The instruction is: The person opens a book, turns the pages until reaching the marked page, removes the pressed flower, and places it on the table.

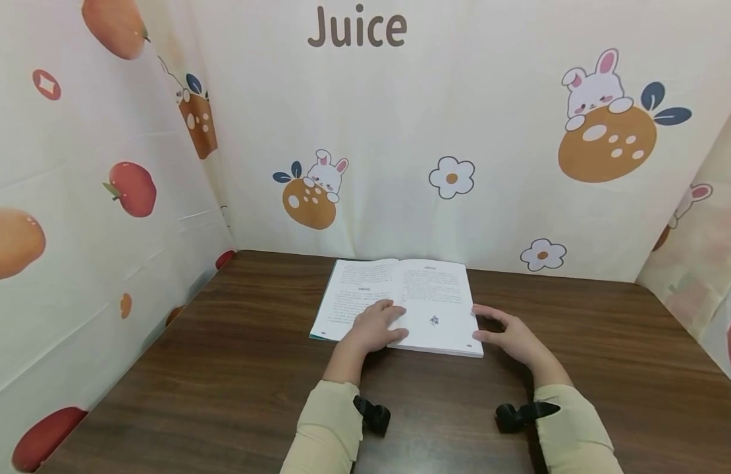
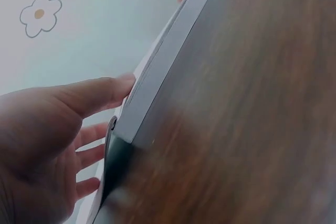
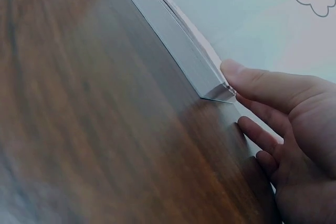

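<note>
A thick book lies spread wide on the wooden table, with printed text on both pages and a small drawing low on the right one. My left hand rests on it near the middle fold, fingers spread. In the left wrist view the left thumb touches the page by the near edge, and the left part of the book bends up at the fold, showing a dark green cover. At the book's right side is my right hand, its thumb touching the near right corner, fingers loosely bent along the side edge.
The brown wooden table reaches back to a pale curtain printed with fruit, rabbits and flowers. Another printed sheet hangs along the left side. A black wrist camera sits on the left sleeve, another wrist camera on the right.
</note>
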Available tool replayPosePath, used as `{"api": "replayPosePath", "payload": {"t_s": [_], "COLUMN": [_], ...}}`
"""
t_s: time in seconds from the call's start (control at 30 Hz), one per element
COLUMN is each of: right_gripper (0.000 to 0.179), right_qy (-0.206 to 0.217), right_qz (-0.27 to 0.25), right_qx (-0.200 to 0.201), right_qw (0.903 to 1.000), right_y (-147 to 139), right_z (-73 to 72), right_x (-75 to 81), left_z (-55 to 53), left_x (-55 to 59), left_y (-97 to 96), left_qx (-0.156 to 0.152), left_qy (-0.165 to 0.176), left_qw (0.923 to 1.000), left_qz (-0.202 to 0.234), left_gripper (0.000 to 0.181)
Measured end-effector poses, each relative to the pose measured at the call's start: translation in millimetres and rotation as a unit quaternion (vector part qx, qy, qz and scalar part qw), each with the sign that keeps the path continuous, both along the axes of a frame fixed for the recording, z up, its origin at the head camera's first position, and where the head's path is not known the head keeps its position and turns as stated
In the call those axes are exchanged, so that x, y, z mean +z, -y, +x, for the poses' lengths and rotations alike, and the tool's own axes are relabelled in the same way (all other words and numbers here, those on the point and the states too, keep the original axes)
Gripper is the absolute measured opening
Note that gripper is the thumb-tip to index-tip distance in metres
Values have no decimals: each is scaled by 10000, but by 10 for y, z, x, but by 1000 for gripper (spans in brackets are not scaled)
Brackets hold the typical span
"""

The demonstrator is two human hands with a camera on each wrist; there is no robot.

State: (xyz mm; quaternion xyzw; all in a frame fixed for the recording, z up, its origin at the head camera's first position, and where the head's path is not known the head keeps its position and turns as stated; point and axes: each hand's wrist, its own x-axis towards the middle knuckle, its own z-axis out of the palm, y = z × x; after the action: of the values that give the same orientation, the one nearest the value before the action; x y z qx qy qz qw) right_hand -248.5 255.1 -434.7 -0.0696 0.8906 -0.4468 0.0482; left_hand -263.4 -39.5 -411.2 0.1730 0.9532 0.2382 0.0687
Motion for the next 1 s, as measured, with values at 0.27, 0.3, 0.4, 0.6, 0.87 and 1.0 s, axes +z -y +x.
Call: {"api": "replayPosePath", "payload": {"t_s": [0.27, 0.3, 0.4, 0.6, 0.87, 1.0], "right_gripper": [68, 69, 71, 66, 55, 53], "right_qy": [-89, -13, 206, 139, -62, -20], "right_qz": [-328, -357, -428, -448, -186, -16], "right_qx": [542, 626, 757, 798, 513, 257], "right_qw": [9980, 9974, 9960, 9957, 9985, 9997], "right_y": [-93, -104, -119, -96, -60, -36], "right_z": [36, 41, 57, 67, 54, 40], "right_x": [-13, -7, 16, 37, 28, 26], "left_z": [28, 28, 28, 48, 86, 98], "left_x": [-15, -16, -22, -12, 23, 43], "left_y": [-83, -91, -108, -131, -186, -235], "left_qx": [254, 277, 334, 341, 352, 300], "left_qy": [-93, -92, -78, -107, -281, -490], "left_qw": [9993, 9991, 9988, 9986, 9981, 9969], "left_qz": [-262, -291, -341, -394, -417, -529], "left_gripper": [43, 42, 40, 40, 40, 62]}}
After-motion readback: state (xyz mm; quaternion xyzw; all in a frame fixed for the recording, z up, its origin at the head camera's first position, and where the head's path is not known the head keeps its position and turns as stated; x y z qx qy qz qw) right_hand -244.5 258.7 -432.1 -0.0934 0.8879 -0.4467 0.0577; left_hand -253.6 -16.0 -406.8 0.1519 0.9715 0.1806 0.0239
